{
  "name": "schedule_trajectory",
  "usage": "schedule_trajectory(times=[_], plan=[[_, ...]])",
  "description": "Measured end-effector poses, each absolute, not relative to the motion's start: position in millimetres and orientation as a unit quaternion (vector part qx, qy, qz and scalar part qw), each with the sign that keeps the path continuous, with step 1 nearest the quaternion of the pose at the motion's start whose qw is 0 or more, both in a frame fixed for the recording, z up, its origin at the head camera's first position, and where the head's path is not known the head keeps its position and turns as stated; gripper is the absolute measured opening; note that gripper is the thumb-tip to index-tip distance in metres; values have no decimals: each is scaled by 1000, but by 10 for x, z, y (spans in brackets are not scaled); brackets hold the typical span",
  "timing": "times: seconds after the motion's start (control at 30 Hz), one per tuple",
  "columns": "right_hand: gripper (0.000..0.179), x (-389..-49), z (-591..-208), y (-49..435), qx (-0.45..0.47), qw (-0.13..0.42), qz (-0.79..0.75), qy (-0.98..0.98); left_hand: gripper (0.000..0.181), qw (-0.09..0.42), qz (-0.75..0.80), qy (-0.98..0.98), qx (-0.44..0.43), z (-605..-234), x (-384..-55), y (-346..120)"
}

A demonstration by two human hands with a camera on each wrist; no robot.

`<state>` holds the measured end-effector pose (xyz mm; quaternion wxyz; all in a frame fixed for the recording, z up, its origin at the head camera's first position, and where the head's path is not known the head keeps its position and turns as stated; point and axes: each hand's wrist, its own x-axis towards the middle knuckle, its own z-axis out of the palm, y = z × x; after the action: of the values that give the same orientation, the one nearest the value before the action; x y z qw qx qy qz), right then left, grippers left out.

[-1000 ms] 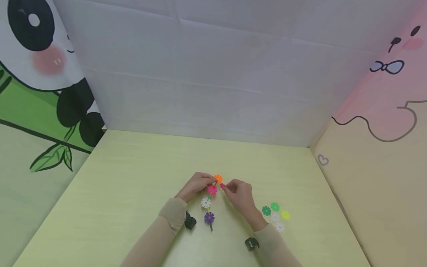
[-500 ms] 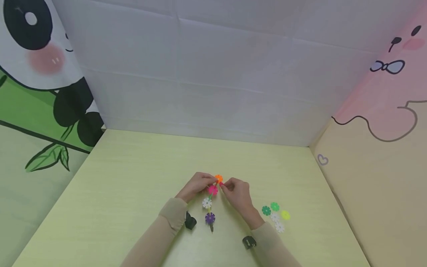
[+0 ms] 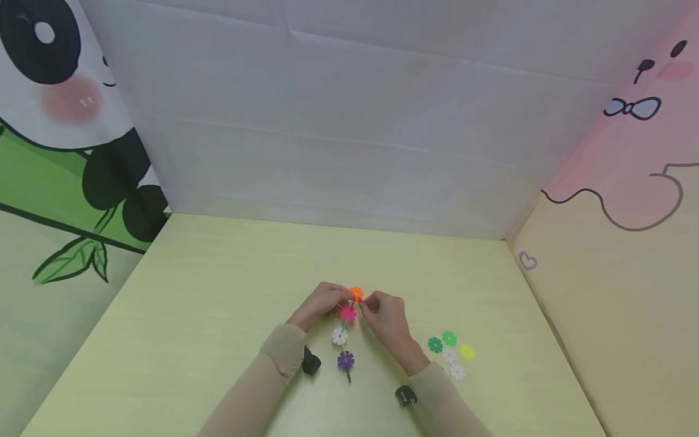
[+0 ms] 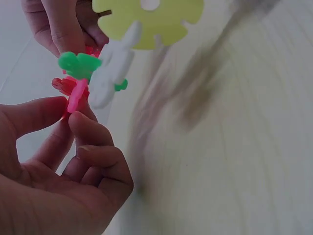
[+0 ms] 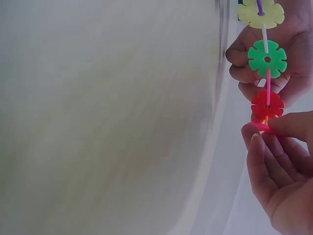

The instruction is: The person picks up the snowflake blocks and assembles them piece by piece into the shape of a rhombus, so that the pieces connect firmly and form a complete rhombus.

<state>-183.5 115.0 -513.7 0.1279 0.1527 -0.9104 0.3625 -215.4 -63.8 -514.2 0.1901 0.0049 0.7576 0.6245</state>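
Note:
A chain of interlocking flower-shaped plastic discs hangs between the hands, its orange disc [image 3: 356, 293] on top, then pink [image 3: 348, 314], white [image 3: 340, 335] and purple discs [image 3: 346, 360] with edge-on ones between. My left hand [image 3: 321, 306] pinches the chain near its upper end. Opposite it, my right hand [image 3: 389, 317] pinches a pinkish-red disc [image 5: 259, 127] between thumb and fingertips, touching or nearly touching the orange disc's lower edge. Seen from the right wrist, red [image 5: 267, 104], green [image 5: 267, 58] and pale yellow discs [image 5: 260, 13] line up above it. Fingers partly hide the joint.
Several loose discs lie right of the right forearm: dark green [image 3: 435, 345], light green [image 3: 449, 338], yellow [image 3: 466, 352] and white [image 3: 457, 371]. The pale table [image 3: 218, 273] meets a white back wall [image 3: 355, 152] and printed side walls. Black wrist cameras hang under both sleeves.
My right hand has moved slightly left, bringing its disc up to the orange one. The hanging lower end of the chain has shifted a little to the right and down.

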Motion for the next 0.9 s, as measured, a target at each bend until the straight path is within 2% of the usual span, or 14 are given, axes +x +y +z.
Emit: schedule_trajectory(times=[0.27, 0.43, 0.7, 0.9], plan=[[9, -1823, -5116, 1145, 157, 136, 352, -913, 19, 187, 616, 765, 25, -5106, -2160, -653], [8, -1825, -5114, 1149, 152, 120, 347, -917, 19, 193, 616, 764, 26, -5116, -2170, -661], [8, -1821, -5091, 1162, 152, 118, 350, -917, 26, 195, 615, 763, 29, -5080, -2150, -643], [8, -1810, -5079, 1178, 158, 118, 352, -915, 22, 195, 623, 757, 30, -5069, -2144, -644]])
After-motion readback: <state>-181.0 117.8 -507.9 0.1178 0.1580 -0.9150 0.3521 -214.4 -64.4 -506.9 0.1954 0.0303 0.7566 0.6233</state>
